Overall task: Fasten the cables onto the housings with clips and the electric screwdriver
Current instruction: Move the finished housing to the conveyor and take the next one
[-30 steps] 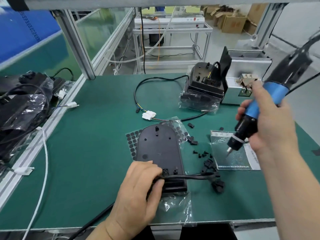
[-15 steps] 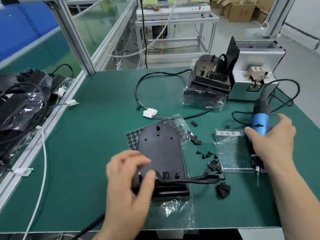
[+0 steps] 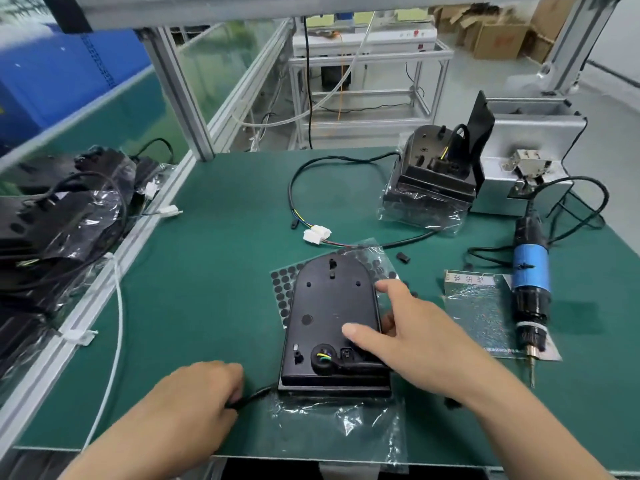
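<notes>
Here the black housing [image 3: 329, 317] lies flat in the middle of the green surface [image 3: 207, 271], its rounded end pointing away from the person, on a clear plastic bag [image 3: 341, 422] and partly on a sheet of round black pads [image 3: 282, 289]. The black cable [image 3: 323, 362] makes a small loop at the near end of the housing and then goes out to the left. The left hand [image 3: 194, 403] has its fingers curled around this cable just beside the near left corner, so its grip is closed on it. The right hand [image 3: 401, 336] rests on the right side of the housing with the thumb flat on the top face and the index finger straight at the edge; its grip is loose, and the other fingers are mostly hidden. The electric screwdriver [image 3: 530, 282] lies on the surface to the right, apart from both hands, with its bit toward the near edge. One small black clip [image 3: 402, 258] lies behind the housing. Further back stand a second wrapped housing [image 3: 433, 168] and a metal box [image 3: 533, 133].
</notes>
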### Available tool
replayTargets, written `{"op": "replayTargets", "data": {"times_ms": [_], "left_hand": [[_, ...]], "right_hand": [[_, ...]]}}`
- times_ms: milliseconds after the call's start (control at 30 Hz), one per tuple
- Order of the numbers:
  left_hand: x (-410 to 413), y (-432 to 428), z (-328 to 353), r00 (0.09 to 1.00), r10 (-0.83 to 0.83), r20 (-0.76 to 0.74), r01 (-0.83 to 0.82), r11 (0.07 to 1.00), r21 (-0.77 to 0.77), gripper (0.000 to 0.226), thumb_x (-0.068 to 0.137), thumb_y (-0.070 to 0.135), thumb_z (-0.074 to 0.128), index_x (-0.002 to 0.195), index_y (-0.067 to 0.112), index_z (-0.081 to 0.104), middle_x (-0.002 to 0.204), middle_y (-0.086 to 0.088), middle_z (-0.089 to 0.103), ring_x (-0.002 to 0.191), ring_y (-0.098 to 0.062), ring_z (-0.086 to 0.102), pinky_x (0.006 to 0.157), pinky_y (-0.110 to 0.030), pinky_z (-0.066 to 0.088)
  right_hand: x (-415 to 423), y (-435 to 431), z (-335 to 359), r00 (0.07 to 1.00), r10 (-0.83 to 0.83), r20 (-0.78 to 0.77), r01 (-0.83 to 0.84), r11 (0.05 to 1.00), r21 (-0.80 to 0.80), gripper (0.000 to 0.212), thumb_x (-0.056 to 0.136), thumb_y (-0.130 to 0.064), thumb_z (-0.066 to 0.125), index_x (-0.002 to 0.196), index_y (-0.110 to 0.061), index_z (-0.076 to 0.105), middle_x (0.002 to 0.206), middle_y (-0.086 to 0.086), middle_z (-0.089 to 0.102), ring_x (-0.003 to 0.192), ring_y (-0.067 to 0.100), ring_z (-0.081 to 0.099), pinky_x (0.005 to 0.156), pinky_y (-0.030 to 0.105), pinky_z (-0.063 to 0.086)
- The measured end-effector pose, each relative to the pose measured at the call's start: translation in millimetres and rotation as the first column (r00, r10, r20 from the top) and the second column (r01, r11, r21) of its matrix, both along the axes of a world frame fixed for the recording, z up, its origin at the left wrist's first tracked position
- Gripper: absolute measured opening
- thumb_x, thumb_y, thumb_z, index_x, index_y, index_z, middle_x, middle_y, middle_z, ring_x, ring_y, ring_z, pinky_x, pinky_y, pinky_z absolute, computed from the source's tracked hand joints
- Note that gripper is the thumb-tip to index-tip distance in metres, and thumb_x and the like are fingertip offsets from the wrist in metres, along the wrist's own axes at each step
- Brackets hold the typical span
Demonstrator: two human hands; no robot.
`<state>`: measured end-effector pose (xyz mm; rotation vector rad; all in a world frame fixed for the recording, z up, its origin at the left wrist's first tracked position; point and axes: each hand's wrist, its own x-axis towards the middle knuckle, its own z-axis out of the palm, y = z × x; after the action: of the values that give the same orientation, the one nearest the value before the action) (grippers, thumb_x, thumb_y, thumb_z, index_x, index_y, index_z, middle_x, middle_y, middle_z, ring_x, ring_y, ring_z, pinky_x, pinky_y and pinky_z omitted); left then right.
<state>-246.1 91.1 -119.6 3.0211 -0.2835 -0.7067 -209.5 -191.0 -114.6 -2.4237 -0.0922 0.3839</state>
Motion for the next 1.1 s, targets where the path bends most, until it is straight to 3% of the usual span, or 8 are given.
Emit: {"op": "replayTargets", "data": {"times_ms": [67,133,267,367,467,667,833,1100], "left_hand": [[7.8,4.1,-7.3,0.945,0.324,-0.042,-0.31,0.85,-0.426,0.021,0.094,0.018,0.06,0.075,0.023,0.054,0.079,0.002,0.058,0.071,-0.013,0.063,0.072,-0.033,0.055],[13.9,-0.3,-12.2,0.784,0.565,-0.258,-0.535,0.402,-0.744,0.024,0.096,0.002,0.059,0.073,0.009,0.057,0.076,-0.009,0.058,0.06,-0.016,0.067,0.061,-0.032,0.06],[29.2,-31.0,-19.8,0.655,0.523,-0.545,-0.622,-0.036,-0.782,0.021,0.104,0.016,0.05,0.085,0.01,0.046,0.094,-0.018,0.071,0.067,-0.023,0.069,0.069,-0.039,0.058],[34.6,-49.4,-19.6,0.668,0.466,-0.581,-0.63,-0.063,-0.774,0.059,0.076,0.057,0.078,0.097,0.012,0.046,0.085,-0.006,0.071,0.071,-0.02,0.068,0.072,-0.041,0.057],[34.1,-62.4,-14.6,0.676,0.465,-0.572,-0.576,-0.152,-0.803,0.085,0.045,0.049,0.092,0.11,0.016,0.048,0.082,0.003,0.075,0.074,-0.017,0.074,0.059,-0.027,0.056],[55.0,-45.7,17.8,0.709,0.457,-0.536,-0.29,-0.504,-0.814,0.064,0.066,0.025,0.088,0.114,0.012,0.048,0.091,-0.005,0.075,0.079,-0.021,0.074,0.062,-0.03,0.058],[81.1,-9.4,52.1,0.697,0.527,-0.487,-0.016,-0.668,-0.744,0.057,0.072,0.022,0.084,0.114,0.016,0.046,0.093,-0.007,0.077,0.082,-0.022,0.075,0.065,-0.032,0.059],[108.9,77.8,85.6,0.314,0.775,-0.549,0.289,-0.629,-0.722,0.052,0.071,0.029,0.081,0.102,0.027,0.039,0.116,-0.012,0.063,0.105,-0.03,0.068,0.094,-0.054,0.055]], "right_hand": [[1.5,0.8,-5.2,1.0,-0.01,-0.012,0.01,0.999,0.043,0.086,0.067,-0.081,0.053,0.139,-0.044,0.023,0.078,-0.021,0.058,0.076,-0.003,0.057,0.066,0.022,0.043],[0.7,0.4,-10.5,0.998,-0.048,-0.036,0.052,0.992,0.115,0.088,0.068,-0.073,0.059,0.142,-0.045,0.021,0.078,-0.018,0.062,0.074,-0.003,0.059,0.068,0.023,0.044],[-5.3,4.2,-17.7,0.995,-0.092,-0.046,0.101,0.966,0.236,0.084,0.082,-0.049,0.07,0.147,-0.043,0.017,0.082,-0.012,0.065,0.071,-0.004,0.06,0.07,0.024,0.046],[-11.7,9.6,-14.1,0.992,-0.125,-0.031,0.129,0.939,0.319,0.084,0.083,-0.036,0.074,0.145,-0.048,0.017,0.088,-0.005,0.065,0.072,0.002,0.061,0.078,0.031,0.053],[-13.8,16.8,-2.2,0.985,-0.154,0.076,0.111,0.907,0.407,0.078,0.085,-0.029,0.073,0.14,-0.055,0.025,0.091,-0.01,0.06,0.074,0.002,0.059,0.077,0.027,0.052],[16.8,43.4,54.3,0.974,-0.053,0.219,-0.055,0.886,0.459,0.061,0.075,-0.073,0.051,0.129,-0.078,0.023,0.119,-0.046,0.046,0.117,-0.026,0.037,0.084,0.011,0.035],[55.1,98.1,83.5,0.983,0.031,0.179,-0.132,0.799,0.587,0.074,0.06,-0.095,0.048,0.128,-0.081,0.022,0.11,-0.039,0.059,0.11,-0.009,0.058,0.101,0.031,0.04],[117.7,232.2,84.0,0.973,0.196,0.125,-0.219,0.598,0.771,0.043,0.088,-0.068,0.049,0.12,-0.044,0.062,0.126,-0.009,0.065,0.112,0.01,0.064,0.097,0.038,0.055]]}}
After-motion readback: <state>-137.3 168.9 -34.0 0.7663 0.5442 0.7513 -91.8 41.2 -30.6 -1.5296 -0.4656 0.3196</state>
